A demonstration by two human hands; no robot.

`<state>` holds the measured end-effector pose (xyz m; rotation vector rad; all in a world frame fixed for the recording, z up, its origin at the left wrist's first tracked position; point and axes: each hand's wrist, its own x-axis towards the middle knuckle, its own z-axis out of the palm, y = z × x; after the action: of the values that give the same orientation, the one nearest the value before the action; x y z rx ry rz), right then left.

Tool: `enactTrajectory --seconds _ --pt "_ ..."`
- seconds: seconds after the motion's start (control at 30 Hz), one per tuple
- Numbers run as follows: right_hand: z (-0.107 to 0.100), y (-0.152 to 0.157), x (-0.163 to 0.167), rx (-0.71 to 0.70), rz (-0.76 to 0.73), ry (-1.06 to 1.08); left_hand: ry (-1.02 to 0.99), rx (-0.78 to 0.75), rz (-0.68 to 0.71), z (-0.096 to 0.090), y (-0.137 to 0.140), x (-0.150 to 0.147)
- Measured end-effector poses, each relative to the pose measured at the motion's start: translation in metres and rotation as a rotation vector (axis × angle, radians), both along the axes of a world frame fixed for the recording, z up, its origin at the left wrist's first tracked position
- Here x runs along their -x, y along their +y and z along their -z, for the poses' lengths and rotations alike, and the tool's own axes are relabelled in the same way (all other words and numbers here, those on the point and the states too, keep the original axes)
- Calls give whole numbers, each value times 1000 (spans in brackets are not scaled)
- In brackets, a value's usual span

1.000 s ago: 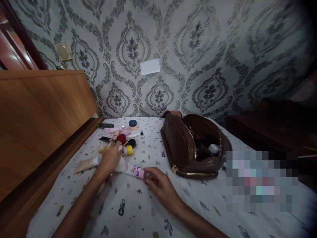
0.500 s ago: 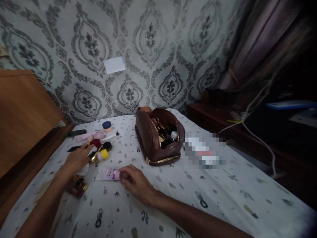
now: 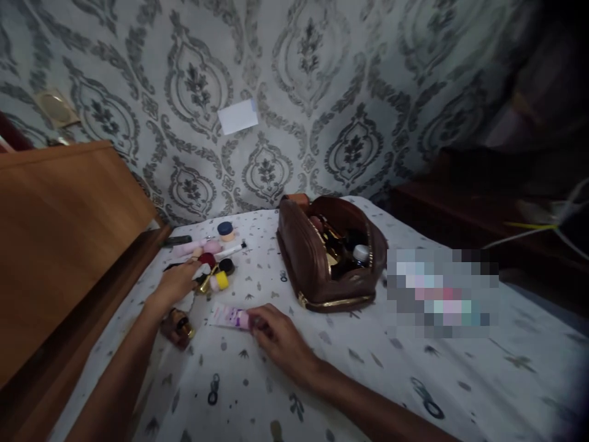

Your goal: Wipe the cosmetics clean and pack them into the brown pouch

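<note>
My right hand (image 3: 280,337) pinches the pink cap end of a small pink-and-purple squeeze tube (image 3: 230,317) that lies on the patterned sheet. Stretched out to the left, my left hand (image 3: 177,283) has its fingers apart over a cluster of cosmetics, close to a dark red round item (image 3: 207,260). Around those fingertips are a yellow-capped container (image 3: 221,280), a round black item (image 3: 226,266) and a slim white stick (image 3: 232,249). A brown bottle with a gold part (image 3: 178,328) lies beside my left forearm. What my left fingertips touch is partly hidden.
An unzipped brown toiletry bag (image 3: 331,298) with several containers inside stands right of centre. A blue-lidded jar (image 3: 225,231) and pink items (image 3: 191,247) sit farther back. Wooden furniture (image 3: 69,245) borders the left, and a blurred-out patch (image 3: 442,294) covers something at the right.
The view has turned left, so everything sits farther right in the picture. My right hand stays on the tube, and my left hand remains over the cosmetics with little movement.
</note>
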<state>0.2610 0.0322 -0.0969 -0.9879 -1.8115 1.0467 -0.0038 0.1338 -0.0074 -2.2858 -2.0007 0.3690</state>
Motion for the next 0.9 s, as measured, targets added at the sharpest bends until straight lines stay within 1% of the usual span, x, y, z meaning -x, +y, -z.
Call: enactTrajectory --seconds 0.17,0.3,0.4,0.5,0.63,0.8,0.9 --pt "-2 -1 1 24 -28 40 -81 2 43 -2 0 16" --pt "-2 -1 0 9 -56 84 -192 -15 92 0 -1 30" --pt "-2 -2 0 4 -67 79 -276 -63 117 0 -4 39" --pt "-2 -3 0 9 -61 65 -336 -132 133 -1 -5 41" --pt "-2 -5 1 -2 -51 65 -375 -217 137 -3 5 28" --pt "-1 -4 0 -11 -29 35 -366 -273 146 -2 32 -3" --pt "-1 -4 -1 0 -28 40 -353 -312 124 -2 48 -20"
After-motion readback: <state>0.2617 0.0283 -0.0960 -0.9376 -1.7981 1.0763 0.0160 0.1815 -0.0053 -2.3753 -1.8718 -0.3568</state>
